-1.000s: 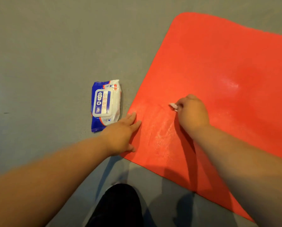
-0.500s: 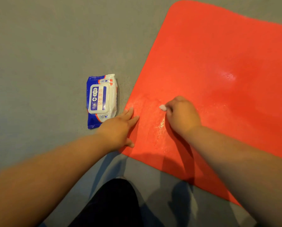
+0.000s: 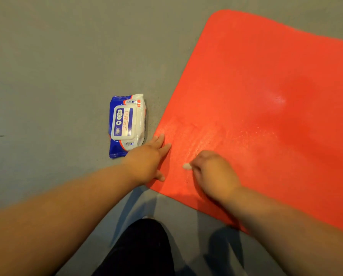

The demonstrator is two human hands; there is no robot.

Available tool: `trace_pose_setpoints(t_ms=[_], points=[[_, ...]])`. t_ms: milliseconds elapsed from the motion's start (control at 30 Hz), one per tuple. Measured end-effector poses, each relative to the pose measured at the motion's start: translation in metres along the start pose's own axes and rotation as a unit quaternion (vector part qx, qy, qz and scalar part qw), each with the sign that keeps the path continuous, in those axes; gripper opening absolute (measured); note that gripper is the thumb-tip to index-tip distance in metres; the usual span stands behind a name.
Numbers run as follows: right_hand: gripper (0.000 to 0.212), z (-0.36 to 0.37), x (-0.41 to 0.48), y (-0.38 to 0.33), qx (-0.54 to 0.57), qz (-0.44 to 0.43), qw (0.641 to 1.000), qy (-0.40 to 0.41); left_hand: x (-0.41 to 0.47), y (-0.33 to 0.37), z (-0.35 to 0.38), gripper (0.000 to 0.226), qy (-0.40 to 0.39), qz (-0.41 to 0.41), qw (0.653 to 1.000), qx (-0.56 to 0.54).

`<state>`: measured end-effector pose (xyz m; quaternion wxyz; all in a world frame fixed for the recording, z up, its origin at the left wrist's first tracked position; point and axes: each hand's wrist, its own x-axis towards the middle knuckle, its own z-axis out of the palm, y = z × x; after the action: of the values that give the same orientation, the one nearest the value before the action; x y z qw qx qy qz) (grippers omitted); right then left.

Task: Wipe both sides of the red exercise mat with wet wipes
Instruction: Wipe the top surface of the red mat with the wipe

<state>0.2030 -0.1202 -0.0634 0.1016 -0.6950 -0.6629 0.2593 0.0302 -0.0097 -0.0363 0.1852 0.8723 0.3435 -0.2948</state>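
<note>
Mats: we count one red exercise mat (image 3: 266, 86), flat on the grey floor (image 3: 57, 66), running off the frame's right edge.
Packs: one blue-and-white pack of wet wipes (image 3: 126, 124), lid closed, on the floor just beside the mat's left edge, not touching it.
Loose wipes: one white wet wipe (image 3: 186, 166); only a small tip shows.
Hands: two, both bare.
Left hand (image 3: 146, 162): palm down across the mat's left edge by its near-left corner, fingers straight and close together, thumb spread, holding nothing.
Right hand (image 3: 212, 174): on the mat near that same corner, fingers curled around the wet wipe, pressing it to the surface.
Legs: we see one dark trouser leg (image 3: 142, 250) at the frame's bottom edge.
Wet marks: a shiny streaked patch lies on the mat beyond the right hand.
Change: the right hand and wipe have drawn back toward the mat's near edge, from level with the left fingertips to nearly level with the left thumb.
Unchanged: the left hand stays on the same edge; the pack has not moved.
</note>
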Motion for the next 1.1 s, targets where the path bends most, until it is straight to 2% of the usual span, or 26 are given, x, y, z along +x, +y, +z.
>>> trace_pose_setpoints(t_ms=[67,100,133,200,267,300,333,400,467,533,567,600,633,667,733,767,800,833,900,967,1033,1100], points=[[0.026,0.01,-0.034,-0.019,0.029,-0.123,0.987,-0.096,0.001,0.0,0.0,0.105,-0.004,-0.001,1.0,0.004],[0.026,0.008,-0.034,-0.016,0.026,-0.155,0.982,-0.107,0.002,0.0,0.0,0.106,-0.006,-0.003,1.0,0.006],[0.026,0.001,-0.024,-0.005,0.016,-0.148,0.985,-0.092,0.002,0.001,0.0,0.106,-0.007,-0.005,1.0,0.008],[0.023,-0.019,0.012,0.025,-0.011,-0.034,0.999,-0.01,0.003,0.002,0.0,0.105,-0.012,-0.006,1.0,0.015],[0.022,-0.045,0.046,0.062,-0.031,0.128,0.986,0.1,0.003,0.004,0.0,0.105,-0.017,-0.009,1.0,0.024],[0.023,-0.05,0.053,0.07,-0.027,0.179,0.973,0.145,0.003,0.004,0.0,0.105,-0.017,-0.009,0.999,0.027],[0.023,-0.048,0.051,0.067,-0.035,0.189,0.969,0.158,0.003,0.005,-0.001,0.104,-0.017,-0.009,0.999,0.03],[0.018,-0.027,0.029,0.044,-0.058,0.118,0.988,0.082,0.004,0.004,-0.002,0.104,-0.022,-0.007,0.999,0.029],[0.011,-0.002,-0.011,0.01,-0.039,-0.036,0.998,-0.02,0.004,0.002,-0.002,0.104,-0.027,-0.006,0.999,0.03],[0.003,0.007,-0.038,-0.002,-0.025,-0.165,0.981,-0.094,0.004,0.0,0.0,0.104,-0.032,-0.003,0.999,0.038],[0.003,0.006,-0.036,0.005,-0.03,-0.195,0.976,-0.088,0.004,0.001,0.001,0.104,-0.032,-0.003,0.999,0.041],[0.003,0.001,-0.024,0.014,-0.038,-0.179,0.981,-0.069,0.004,0.001,0.001,0.104,-0.031,-0.004,0.999,0.043],[0.007,-0.007,-0.008,0.025,-0.029,-0.124,0.992,-0.023,0.004,0.002,0.001,0.103,-0.031,-0.004,0.998,0.046],[0.013,-0.02,0.012,0.039,-0.03,-0.034,0.998,0.046,0.004,0.003,0.0,0.103,-0.03,-0.004,0.998,0.048],[0.022,-0.043,0.04,0.064,-0.02,0.124,0.984,0.127,0.003,0.006,-0.001,0.104,-0.032,-0.006,0.998,0.052],[0.023,-0.042,0.042,0.067,-0.027,0.151,0.98,0.128,0.003,0.007,-0.002,0.104,-0.034,-0.008,0.998,0.056],[0.021,-0.039,0.036,0.057,-0.034,0.146,0.983,0.11,0.004,0.009,-0.004,0.105,-0.038,-0.009,0.997,0.062],[0.016,-0.028,0.023,0.044,-0.049,0.101,0.989,0.092,0.004,0.011,-0.005,0.105,-0.042,-0.011,0.997,0.069],[0.003,-0.001,-0.02,0.007,-0.01,-0.003,0.999,0.033,0.006,0.015,-0.008,0.106,-0.05,-0.017,0.995,0.08],[0.009,0.015,-0.059,-0.012,0.028,-0.087,0.995,-0.049,0.008,0.02,-0.008,0.106,-0.051,-0.021,0.994,0.095],[0.019,0.008,-0.061,0.0,0.023,-0.102,0.991,-0.083,0.01,0.023,-0.007,0.106,-0.047,-0.027,0.992,0.114],[0.021,-0.012,-0.035,0.029,-0.031,-0.036,0.998,-0.028,0.009,0.026,-0.007,0.105,-0.042,-0.028,0.991,0.128]])
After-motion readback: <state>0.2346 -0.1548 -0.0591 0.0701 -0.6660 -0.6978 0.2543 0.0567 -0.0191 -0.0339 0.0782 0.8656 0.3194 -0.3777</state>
